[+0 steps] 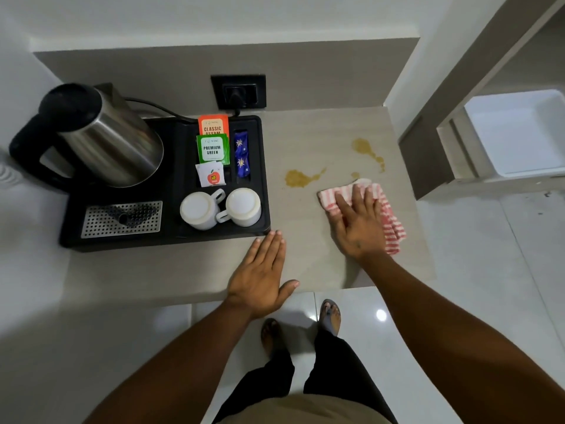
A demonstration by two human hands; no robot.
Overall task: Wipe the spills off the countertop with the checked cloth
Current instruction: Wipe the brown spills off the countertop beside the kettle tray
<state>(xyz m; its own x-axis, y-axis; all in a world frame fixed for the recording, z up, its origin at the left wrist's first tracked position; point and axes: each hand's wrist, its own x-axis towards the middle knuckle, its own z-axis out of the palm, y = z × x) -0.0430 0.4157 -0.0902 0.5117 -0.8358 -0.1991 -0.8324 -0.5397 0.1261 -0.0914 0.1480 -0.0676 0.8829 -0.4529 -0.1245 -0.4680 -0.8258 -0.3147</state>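
Both forearms are reaching out over the surface point(305, 255). Left hand point(263, 270) is lying flat and empty near the front edge, fingers together, its tips just beside the corner of the black tray point(171, 240). Right hand point(356, 221) is pressing down, fingers spread, on the red-and-white checked cloth point(389, 221) toward the right side. Two yellowish spills point(298, 178) are sitting beyond the cloth, one point(365, 148) farther back. On the tray a kettle point(107, 133), tea sachets point(212, 148) and two upturned cups point(198, 209) are standing.
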